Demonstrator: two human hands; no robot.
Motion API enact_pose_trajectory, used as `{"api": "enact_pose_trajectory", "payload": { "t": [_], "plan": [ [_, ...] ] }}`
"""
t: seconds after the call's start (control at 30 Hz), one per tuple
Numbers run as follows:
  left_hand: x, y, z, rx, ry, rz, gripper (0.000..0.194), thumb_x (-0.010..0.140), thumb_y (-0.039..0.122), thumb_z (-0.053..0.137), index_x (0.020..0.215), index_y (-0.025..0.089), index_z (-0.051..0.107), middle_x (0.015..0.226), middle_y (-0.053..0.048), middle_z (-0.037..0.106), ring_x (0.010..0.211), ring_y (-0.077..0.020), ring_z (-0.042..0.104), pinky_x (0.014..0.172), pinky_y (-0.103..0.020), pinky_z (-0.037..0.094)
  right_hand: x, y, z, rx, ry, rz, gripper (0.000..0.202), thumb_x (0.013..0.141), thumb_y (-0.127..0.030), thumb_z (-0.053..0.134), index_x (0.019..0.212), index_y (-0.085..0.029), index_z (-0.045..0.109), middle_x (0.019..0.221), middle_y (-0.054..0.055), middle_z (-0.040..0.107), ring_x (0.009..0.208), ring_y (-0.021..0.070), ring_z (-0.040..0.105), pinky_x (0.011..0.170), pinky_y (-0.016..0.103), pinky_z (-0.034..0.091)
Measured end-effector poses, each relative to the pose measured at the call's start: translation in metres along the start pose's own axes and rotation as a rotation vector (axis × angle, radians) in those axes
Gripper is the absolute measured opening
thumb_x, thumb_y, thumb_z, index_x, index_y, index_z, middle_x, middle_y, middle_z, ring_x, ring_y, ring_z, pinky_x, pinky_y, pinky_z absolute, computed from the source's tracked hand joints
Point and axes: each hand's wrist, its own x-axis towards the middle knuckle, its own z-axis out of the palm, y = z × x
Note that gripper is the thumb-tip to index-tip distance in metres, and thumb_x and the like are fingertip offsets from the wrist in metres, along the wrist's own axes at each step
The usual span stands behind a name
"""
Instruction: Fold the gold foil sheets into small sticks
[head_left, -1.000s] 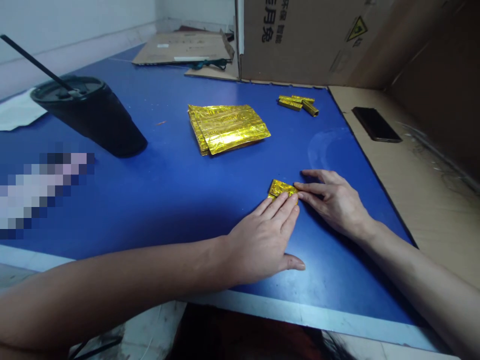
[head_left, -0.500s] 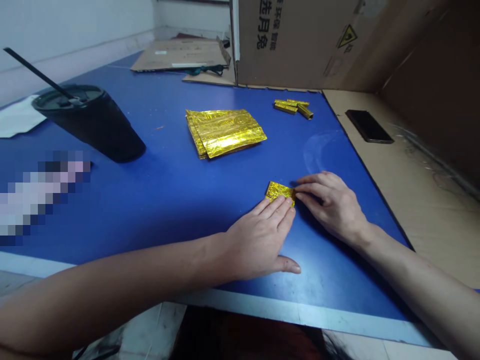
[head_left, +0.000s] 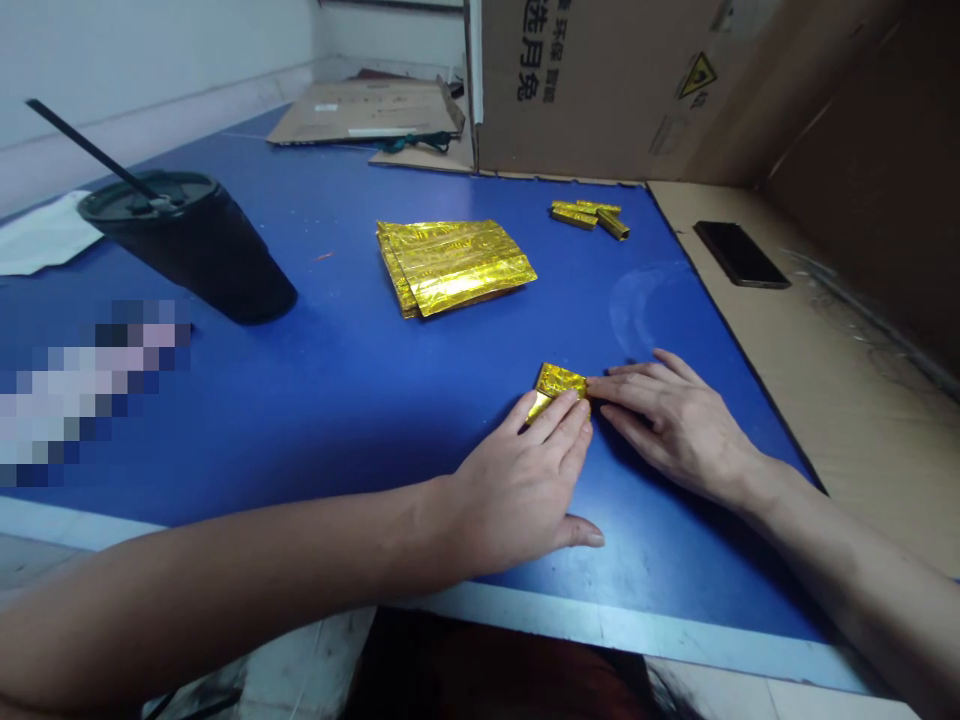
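A small folded piece of shiny gold foil [head_left: 561, 381] lies on the blue table. My left hand [head_left: 529, 480] rests palm down, its fingertips pressing on the near part of the foil and its thumb stretched out toward the right. From the right, my right hand [head_left: 675, 415] touches the foil's right edge with its fingertips, the fingers extended and the index finger a little raised. Farther back sits a stack of flat gold foil sheets [head_left: 457, 265]. Several small folded gold strips [head_left: 589, 216] lie behind and to the right of the stack.
A black tumbler [head_left: 202, 240] with a straw stands at the left, near a white sheet [head_left: 45, 235] and a pixelated item [head_left: 90, 385]. A phone [head_left: 741, 254] lies on cardboard at the right. A large cardboard box [head_left: 600, 120] rises at the back.
The fingers of my left hand have spread a little, showing more foil between them. My right hand's fingers have straightened, and one has lifted away from the others.
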Motion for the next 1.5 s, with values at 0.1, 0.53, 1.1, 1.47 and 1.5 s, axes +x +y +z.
{"api": "enact_pose_trajectory", "payload": {
  "t": [0.1, 0.53, 1.1, 1.47, 1.5],
  "plan": [
    [-0.001, 0.004, -0.004, 0.047, 0.035, -0.014, 0.079, 0.075, 0.062, 0.043, 0.122, -0.001, 0.041, 0.127, -0.021, 0.041, 0.121, -0.0313, 0.031, 0.100, -0.042, 0.019, 0.000, 0.001, 0.000, 0.005, -0.010, -0.013, 0.027, 0.084, -0.022, 0.044, 0.107, -0.023, 0.058, 0.102, 0.003, 0.065, 0.097, 0.0214, 0.056, 0.094, 0.048, 0.029],
    [-0.001, 0.008, -0.008, 0.051, 0.066, 0.050, 0.056, 0.073, 0.056, 0.054, 0.097, 0.006, 0.059, 0.093, -0.013, 0.055, 0.086, -0.0241, 0.048, 0.072, -0.034, 0.036, -0.001, 0.003, 0.001, 0.029, -0.047, -0.045, 0.026, 0.084, -0.023, 0.044, 0.105, -0.025, 0.060, 0.109, 0.005, 0.062, 0.100, 0.0223, 0.055, 0.094, 0.050, 0.030],
    [0.002, -0.011, -0.012, -0.195, 0.009, 0.137, 0.030, 0.079, 0.037, 0.054, 0.086, 0.009, 0.060, 0.089, -0.009, 0.057, 0.089, -0.0209, 0.050, 0.080, -0.030, 0.041, -0.002, 0.005, -0.009, -0.053, -0.067, -0.105, 0.023, 0.084, -0.028, 0.045, 0.090, -0.019, 0.066, 0.097, 0.007, 0.064, 0.087, 0.0218, 0.057, 0.087, 0.044, 0.037],
    [0.011, -0.031, -0.005, -0.090, 0.046, 0.039, 0.011, 0.083, 0.018, 0.047, 0.081, 0.016, 0.057, 0.082, -0.004, 0.054, 0.079, -0.0164, 0.047, 0.069, -0.027, 0.038, -0.006, -0.006, -0.017, -0.037, -0.186, -0.102, 0.017, 0.081, -0.024, 0.050, 0.079, -0.020, 0.066, 0.071, 0.005, 0.057, 0.066, 0.0170, 0.052, 0.065, 0.031, 0.041],
    [0.011, -0.029, -0.006, -0.046, 0.038, 0.045, 0.012, 0.083, 0.018, 0.047, 0.081, 0.016, 0.058, 0.081, -0.004, 0.054, 0.078, -0.0170, 0.047, 0.067, -0.027, 0.038, -0.006, -0.008, -0.018, -0.048, -0.192, -0.099, 0.018, 0.081, -0.024, 0.049, 0.078, -0.020, 0.066, 0.071, 0.004, 0.057, 0.065, 0.0170, 0.052, 0.065, 0.031, 0.041]
  ]
}}
